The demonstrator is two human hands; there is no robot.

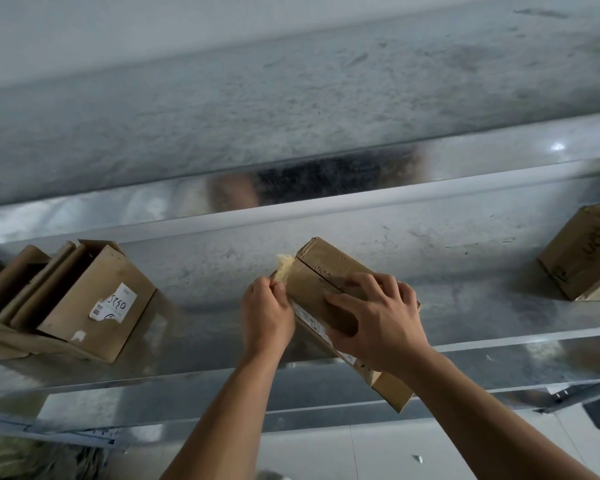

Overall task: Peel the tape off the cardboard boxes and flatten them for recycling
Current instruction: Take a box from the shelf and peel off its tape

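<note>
A long, closed cardboard box [321,268] lies at an angle on the metal bench [430,265], its near end overhanging the front edge. My right hand [374,317] rests on top of it with fingers spread and curled over the top and near side. My left hand [265,310] pinches a crumpled strip of yellowish tape [284,266] that lifts off the box's far left corner. A white label strip runs along the box's near side.
At the left, an open box [97,303] with a white handwritten label lies among flattened cardboard pieces [18,282]. Another open box [582,254] sits at the right edge. A shiny metal wall rises behind the bench. Crumpled tape scraps lie on the floor at lower left.
</note>
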